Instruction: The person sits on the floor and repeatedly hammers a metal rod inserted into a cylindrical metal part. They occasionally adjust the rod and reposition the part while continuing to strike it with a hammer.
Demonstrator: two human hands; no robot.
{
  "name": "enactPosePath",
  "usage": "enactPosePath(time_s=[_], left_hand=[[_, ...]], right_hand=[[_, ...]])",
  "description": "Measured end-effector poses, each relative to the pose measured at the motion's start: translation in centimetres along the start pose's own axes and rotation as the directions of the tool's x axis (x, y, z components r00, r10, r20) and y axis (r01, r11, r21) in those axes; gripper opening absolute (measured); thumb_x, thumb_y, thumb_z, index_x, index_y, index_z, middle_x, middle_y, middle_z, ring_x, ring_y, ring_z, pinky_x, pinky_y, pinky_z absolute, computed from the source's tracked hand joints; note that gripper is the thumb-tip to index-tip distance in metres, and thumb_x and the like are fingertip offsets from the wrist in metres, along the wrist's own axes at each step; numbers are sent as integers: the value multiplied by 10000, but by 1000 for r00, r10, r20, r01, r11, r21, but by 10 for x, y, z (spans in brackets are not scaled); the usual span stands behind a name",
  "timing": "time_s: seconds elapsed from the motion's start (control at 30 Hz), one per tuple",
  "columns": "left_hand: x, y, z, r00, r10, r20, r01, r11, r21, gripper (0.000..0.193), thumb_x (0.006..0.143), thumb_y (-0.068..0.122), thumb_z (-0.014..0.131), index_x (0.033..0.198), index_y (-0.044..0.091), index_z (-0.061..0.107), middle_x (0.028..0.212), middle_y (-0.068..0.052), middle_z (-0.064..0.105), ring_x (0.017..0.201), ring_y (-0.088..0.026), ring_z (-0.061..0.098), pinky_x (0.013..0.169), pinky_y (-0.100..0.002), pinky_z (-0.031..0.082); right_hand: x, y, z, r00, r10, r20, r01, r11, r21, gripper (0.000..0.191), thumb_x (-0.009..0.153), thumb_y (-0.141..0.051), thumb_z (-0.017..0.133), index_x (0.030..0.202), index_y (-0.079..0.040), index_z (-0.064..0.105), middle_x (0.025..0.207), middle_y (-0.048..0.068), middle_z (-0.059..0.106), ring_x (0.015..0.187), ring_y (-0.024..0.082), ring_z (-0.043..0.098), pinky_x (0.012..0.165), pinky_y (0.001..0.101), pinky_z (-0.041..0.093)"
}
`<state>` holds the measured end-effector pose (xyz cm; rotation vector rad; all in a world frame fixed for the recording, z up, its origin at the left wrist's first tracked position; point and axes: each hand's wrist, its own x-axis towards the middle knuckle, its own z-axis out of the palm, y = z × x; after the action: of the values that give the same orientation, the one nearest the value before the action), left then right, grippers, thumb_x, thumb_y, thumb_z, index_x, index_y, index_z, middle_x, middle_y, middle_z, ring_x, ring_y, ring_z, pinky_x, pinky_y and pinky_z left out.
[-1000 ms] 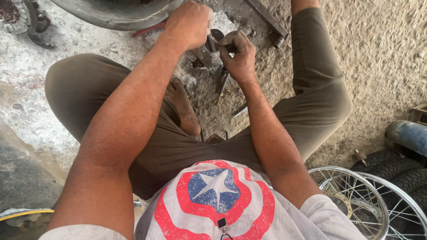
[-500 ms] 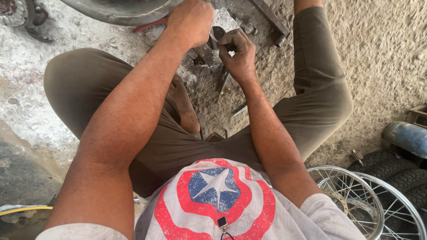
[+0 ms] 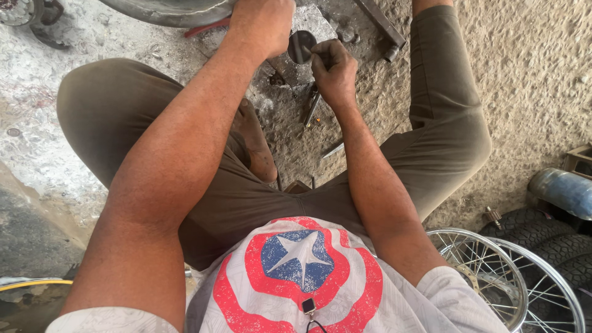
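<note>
Left hand: the left hand [image 3: 262, 24] is closed in a fist just left of the small dark disc [image 3: 301, 46]; whatever it grips lies under the knuckles and cannot be made out.
Right hand: the right hand [image 3: 335, 71] is curled shut just below and right of the disc, pinching a thin light-coloured rod [image 3: 308, 52] whose tip meets the disc's face.
Disc: it sits on a grey stone block [image 3: 311, 28], between the two hands and touching the rod.
Axis: the rod runs up and to the left from the right hand into the disc; the right hand is the nearer one to that contact.
Around the disc: a slim tool [image 3: 310, 111] lies on the floor below it, a dark metal bar [image 3: 381, 23] up and right, spoked wheels [image 3: 493, 277] well apart at lower right.
Hidden: a curved rim [image 3: 166, 11] left of the disc is cut off by the frame's top edge; the fingertips of both hands are hard to see.
</note>
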<state>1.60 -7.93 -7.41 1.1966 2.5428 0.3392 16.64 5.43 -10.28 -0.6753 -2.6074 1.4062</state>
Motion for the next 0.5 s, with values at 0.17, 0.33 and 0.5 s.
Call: enactPosePath(time_s=[0.17,0.33,0.5], left_hand=[[4,3,-2,998,-4,60,6,999,-32,155,773,8,759,926,-17,747,863,-213,743,795,-328,746,696,-457,619],[4,3,0,999,-18,46,21,997,-76,175,759,8,759,929,-25,736,853,-224,740,789,-337,747,690,-461,616],[0,3,-3,997,-15,76,21,997,-80,147,755,-19,733,900,-8,757,887,-227,745,823,-355,746,728,-463,616]], right_hand=[[3,-2,0,994,107,-12,-107,994,-35,49,948,-31,704,969,-66,676,922,63,762,787,119,756,707,290,673],[4,-6,-1,989,142,-42,-145,986,-87,49,959,-16,675,966,-65,674,883,63,756,734,108,726,679,279,668],[2,5,1,990,120,-70,-110,984,139,102,925,0,679,999,-69,689,891,69,765,719,118,723,636,297,640]])
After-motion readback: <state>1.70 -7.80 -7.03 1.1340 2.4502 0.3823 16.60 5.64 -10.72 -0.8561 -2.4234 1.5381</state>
